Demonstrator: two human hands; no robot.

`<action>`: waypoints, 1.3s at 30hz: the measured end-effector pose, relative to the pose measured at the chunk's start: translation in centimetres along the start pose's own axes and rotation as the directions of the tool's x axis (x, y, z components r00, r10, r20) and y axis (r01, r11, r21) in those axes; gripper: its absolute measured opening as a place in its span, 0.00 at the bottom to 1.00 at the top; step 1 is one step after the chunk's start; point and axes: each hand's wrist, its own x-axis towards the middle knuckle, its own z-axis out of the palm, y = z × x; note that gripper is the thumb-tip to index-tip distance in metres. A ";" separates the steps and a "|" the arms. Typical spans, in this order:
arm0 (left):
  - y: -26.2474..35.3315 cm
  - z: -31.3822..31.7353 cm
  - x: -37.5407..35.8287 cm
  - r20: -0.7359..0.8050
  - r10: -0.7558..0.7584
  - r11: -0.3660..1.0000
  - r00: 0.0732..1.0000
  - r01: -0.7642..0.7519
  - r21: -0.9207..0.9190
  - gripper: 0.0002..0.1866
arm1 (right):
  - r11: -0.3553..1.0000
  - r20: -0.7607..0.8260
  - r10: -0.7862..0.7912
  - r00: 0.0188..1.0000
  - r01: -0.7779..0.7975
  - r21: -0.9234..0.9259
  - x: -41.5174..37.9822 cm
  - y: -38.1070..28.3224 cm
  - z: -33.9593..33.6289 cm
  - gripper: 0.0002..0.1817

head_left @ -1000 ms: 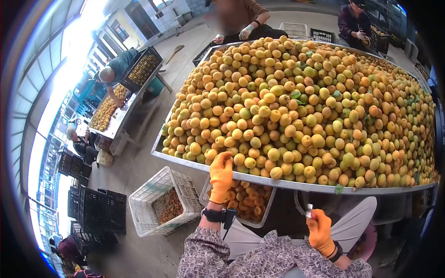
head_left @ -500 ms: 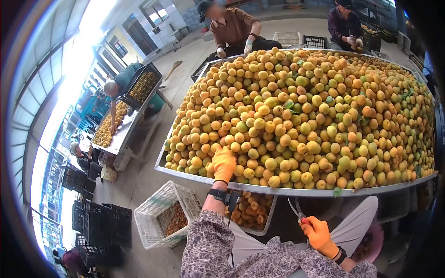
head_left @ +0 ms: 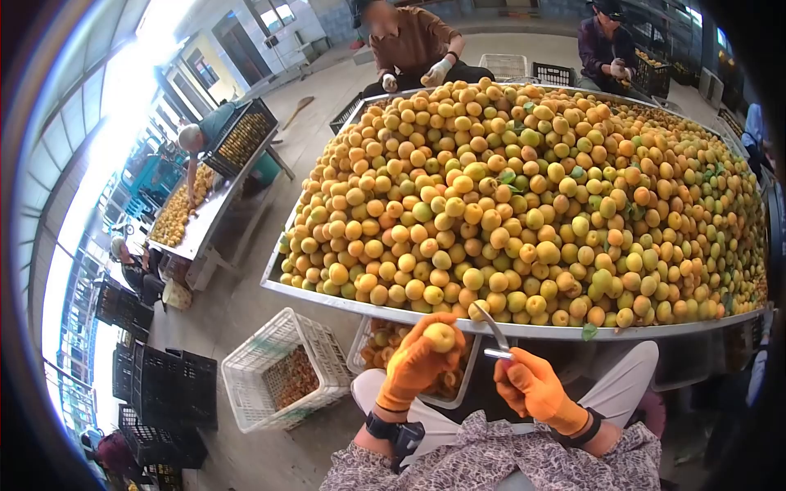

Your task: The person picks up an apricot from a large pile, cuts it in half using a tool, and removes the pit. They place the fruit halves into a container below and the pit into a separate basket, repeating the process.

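Note:
My left hand (head_left: 413, 364), in an orange glove, holds a yellow apricot (head_left: 440, 336) between thumb and fingers, just below the front rim of the metal-edged table (head_left: 360, 308). To its right, my right hand (head_left: 536, 393), also gloved in orange, is closed around red-handled shears (head_left: 498, 340). Their curved metal blade points up and left towards the apricot, apart from it. A large heap of apricots (head_left: 491, 204), yellow to orange with some green ones and a few leaves, covers the table. Under the rim, a pale crate of apricot halves (head_left: 377, 340) is partly hidden by my left hand.
On the floor at left stands a white slatted crate (head_left: 282, 368) with brown bits inside. Stacked black crates (head_left: 172, 389) are farther left. Two people (head_left: 413, 45) in gloves sit across the heap. Another person leans over a side table (head_left: 209, 213) of fruit.
My left hand has come back from the heap with an apricot and is now in front of me. The right hand has risen slightly and moved left, bringing the shears nearer to it.

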 end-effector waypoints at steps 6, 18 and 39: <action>-1.3 2.4 -2.0 -0.035 -0.078 0.997 0.996 0.078 0.001 0.38 | 0.996 0.033 0.013 0.999 -0.011 -0.089 0.3 -0.3 1.7 0.23; -0.6 5.4 -3.3 -0.124 -0.051 0.960 0.991 0.083 0.267 0.39 | 0.851 0.061 -0.188 0.980 0.194 -0.489 -0.5 1.4 0.9 0.19; 0.4 3.5 0.4 0.106 -0.160 0.721 0.981 0.043 0.691 0.19 | 0.885 0.082 0.447 0.891 -0.453 0.105 -0.8 -1.9 -2.1 0.24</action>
